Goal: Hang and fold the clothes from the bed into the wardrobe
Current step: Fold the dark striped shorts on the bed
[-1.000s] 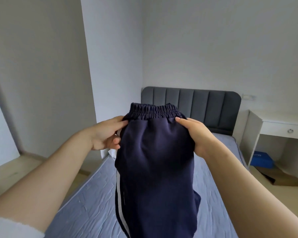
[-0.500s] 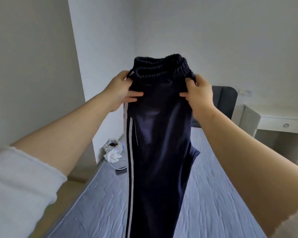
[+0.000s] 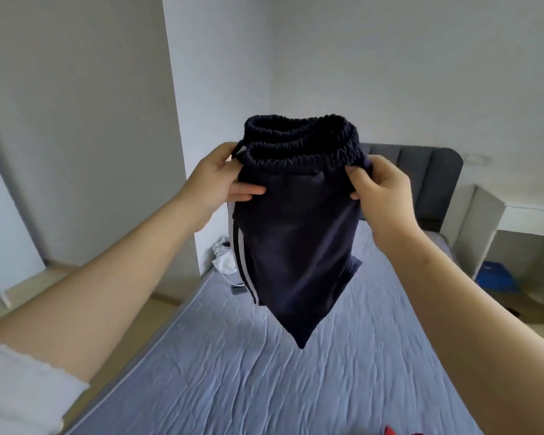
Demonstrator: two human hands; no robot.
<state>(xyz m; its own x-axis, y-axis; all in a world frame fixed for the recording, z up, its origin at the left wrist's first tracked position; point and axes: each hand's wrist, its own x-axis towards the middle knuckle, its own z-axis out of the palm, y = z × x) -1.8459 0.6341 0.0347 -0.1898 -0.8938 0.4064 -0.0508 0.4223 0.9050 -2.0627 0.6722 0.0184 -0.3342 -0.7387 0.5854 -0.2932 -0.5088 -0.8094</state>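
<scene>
Dark navy track pants (image 3: pixel 296 243) with white side stripes hang in the air over the bed (image 3: pixel 264 381). Their elastic waistband is at the top and the rest is doubled up, ending in a point clear of the mattress. My left hand (image 3: pixel 215 180) grips the left side just below the waistband. My right hand (image 3: pixel 379 188) pinches the right side at the same height. A bit of red cloth (image 3: pixel 390 431) shows at the bottom edge. The wardrobe is out of view.
The bed's blue sheet is wrinkled and its grey padded headboard (image 3: pixel 427 180) stands behind the pants. A white bag (image 3: pixel 223 259) and a phone (image 3: pixel 241 289) lie at the bed's far left corner. A white desk (image 3: pixel 522 221) stands right, with a blue box (image 3: pixel 496 276) under it.
The pants' long legs, hanging down to the bottom of the view before, are now gathered up short. Both hands have come down a little, still at the waistband.
</scene>
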